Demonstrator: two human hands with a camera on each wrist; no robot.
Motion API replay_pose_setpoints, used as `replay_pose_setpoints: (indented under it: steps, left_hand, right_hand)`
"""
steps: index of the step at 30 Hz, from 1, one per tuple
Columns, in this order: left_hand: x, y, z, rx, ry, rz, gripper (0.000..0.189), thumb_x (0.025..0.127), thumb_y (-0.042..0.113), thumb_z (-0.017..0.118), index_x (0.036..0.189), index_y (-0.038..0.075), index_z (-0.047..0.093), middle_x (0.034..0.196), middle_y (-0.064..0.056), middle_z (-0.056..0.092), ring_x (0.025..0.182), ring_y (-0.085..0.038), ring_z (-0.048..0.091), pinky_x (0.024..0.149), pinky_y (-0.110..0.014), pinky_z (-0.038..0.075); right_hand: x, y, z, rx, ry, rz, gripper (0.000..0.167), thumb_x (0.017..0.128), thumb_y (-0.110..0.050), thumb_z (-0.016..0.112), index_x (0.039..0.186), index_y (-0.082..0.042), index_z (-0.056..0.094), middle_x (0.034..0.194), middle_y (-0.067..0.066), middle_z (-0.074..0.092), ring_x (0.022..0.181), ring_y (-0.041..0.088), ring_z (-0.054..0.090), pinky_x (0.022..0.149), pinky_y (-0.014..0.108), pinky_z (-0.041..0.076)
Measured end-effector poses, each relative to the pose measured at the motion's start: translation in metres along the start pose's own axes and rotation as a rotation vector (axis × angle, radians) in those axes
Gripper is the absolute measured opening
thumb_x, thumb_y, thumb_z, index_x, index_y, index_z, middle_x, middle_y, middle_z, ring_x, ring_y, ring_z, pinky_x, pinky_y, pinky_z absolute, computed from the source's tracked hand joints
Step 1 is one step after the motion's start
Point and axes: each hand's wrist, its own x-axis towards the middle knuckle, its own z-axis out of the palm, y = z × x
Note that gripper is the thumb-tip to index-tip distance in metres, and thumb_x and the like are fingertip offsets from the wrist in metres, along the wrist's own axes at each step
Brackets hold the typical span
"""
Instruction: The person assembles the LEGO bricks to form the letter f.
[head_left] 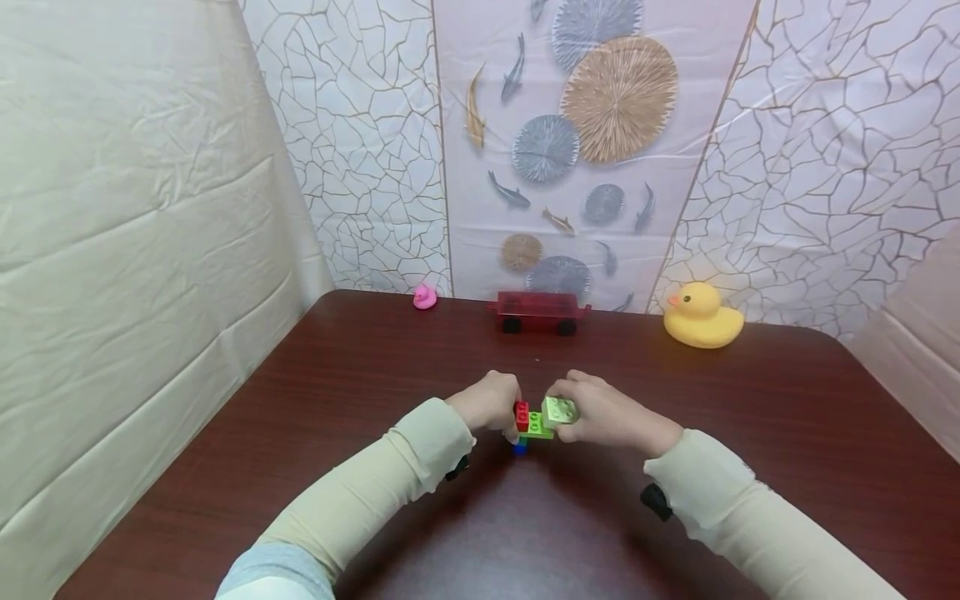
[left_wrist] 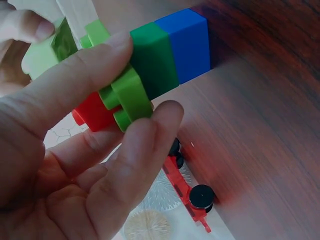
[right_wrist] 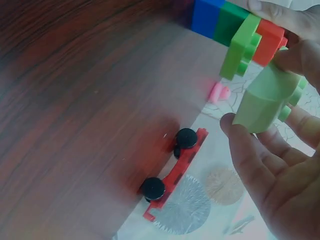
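Observation:
Near the middle of the table, my left hand (head_left: 489, 402) grips a small stack of toy building bricks. From the bottom up it runs blue brick (left_wrist: 186, 45), dark green brick (left_wrist: 154, 62), lime green brick (left_wrist: 129, 97) and red brick (head_left: 522, 415). The lime green one is longer and juts out toward the right, its studs showing beside the red one. My right hand (head_left: 603, 414) pinches a pale green brick (right_wrist: 265, 100) between thumb and fingers, close over that jutting end. In the right wrist view a gap shows between the pale green and lime green bricks.
A red toy wagon (head_left: 537, 307) with black wheels stands at the back of the brown table (head_left: 337, 375). A pink duck (head_left: 424, 297) sits left of it, a larger yellow duck (head_left: 703, 317) to the right. Patterned cloth (head_left: 375, 150) hangs behind.

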Motion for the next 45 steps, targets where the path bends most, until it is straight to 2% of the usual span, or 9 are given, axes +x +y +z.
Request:
replay_pose_setpoints:
  steps: [7,18,22,27,30,37,41,45]
  left_hand:
    - [0.003,0.0,0.002,0.058,0.023,0.013,0.024,0.055,0.015,0.083,0.062,0.011,0.06,0.058,0.004,0.055,0.056,-0.009,0.047,0.05,-0.021,0.04]
    - [0.003,0.002,0.002,0.009,0.003,0.015,0.024,0.055,0.013,0.082,0.066,0.01,0.061,0.059,0.002,0.056,0.056,-0.01,0.049,0.05,-0.022,0.041]
    - [0.003,0.003,0.002,-0.019,-0.005,0.007,0.026,0.055,0.011,0.082,0.07,0.008,0.06,0.062,0.001,0.055,0.057,-0.011,0.05,0.051,-0.023,0.043]
    - [0.003,0.004,0.003,-0.01,-0.004,-0.001,0.029,0.054,0.013,0.083,0.07,0.008,0.059,0.063,0.0,0.055,0.057,-0.012,0.05,0.05,-0.023,0.042]
    - [0.003,0.003,0.002,-0.012,-0.006,0.004,0.029,0.055,0.014,0.083,0.069,0.008,0.058,0.063,0.0,0.055,0.056,-0.012,0.049,0.049,-0.023,0.042]
    - [0.001,-0.003,0.001,-0.029,-0.011,0.029,0.029,0.057,0.017,0.082,0.071,0.008,0.058,0.064,0.0,0.055,0.056,-0.012,0.049,0.049,-0.024,0.042]
    - [-0.001,-0.007,-0.005,-0.057,-0.032,0.039,0.031,0.059,0.022,0.081,0.076,0.009,0.059,0.066,0.001,0.056,0.058,-0.012,0.05,0.05,-0.024,0.042]
    - [-0.005,-0.008,-0.013,-0.082,-0.021,0.078,0.029,0.062,0.026,0.079,0.076,0.007,0.063,0.063,0.001,0.056,0.055,-0.011,0.046,0.048,-0.023,0.039]
  right_hand:
    - [0.006,-0.007,0.001,0.018,0.022,-0.023,0.033,0.066,-0.014,0.068,0.097,-0.007,0.06,0.08,-0.003,0.045,0.071,0.012,0.043,0.059,0.024,0.041]
    - [0.012,-0.009,0.005,0.033,0.049,-0.075,0.032,0.068,-0.013,0.069,0.098,-0.005,0.058,0.086,-0.001,0.052,0.073,0.011,0.047,0.061,0.022,0.043]
    - [0.013,-0.009,0.006,0.065,0.056,-0.066,0.031,0.068,-0.013,0.07,0.094,-0.008,0.055,0.086,-0.001,0.054,0.073,0.012,0.048,0.062,0.022,0.043]
    - [0.016,-0.01,0.007,0.063,0.066,-0.081,0.027,0.066,-0.011,0.072,0.087,-0.011,0.055,0.08,-0.005,0.054,0.07,0.012,0.048,0.06,0.023,0.044]
    - [0.018,-0.011,0.006,0.062,0.053,-0.074,0.026,0.065,-0.011,0.073,0.085,-0.011,0.055,0.078,-0.006,0.053,0.068,0.012,0.048,0.059,0.023,0.043]
    - [0.025,-0.015,0.002,0.044,-0.032,-0.01,0.023,0.069,-0.013,0.072,0.085,-0.012,0.056,0.078,-0.005,0.052,0.068,0.013,0.048,0.059,0.024,0.042]
    - [0.028,-0.018,0.001,0.008,-0.068,0.019,0.026,0.069,-0.016,0.074,0.087,-0.013,0.056,0.081,-0.004,0.052,0.07,0.013,0.047,0.061,0.024,0.042]
    - [0.028,-0.021,0.001,-0.017,-0.071,0.031,0.027,0.068,-0.018,0.074,0.088,-0.013,0.056,0.082,-0.004,0.052,0.071,0.013,0.047,0.061,0.024,0.042]
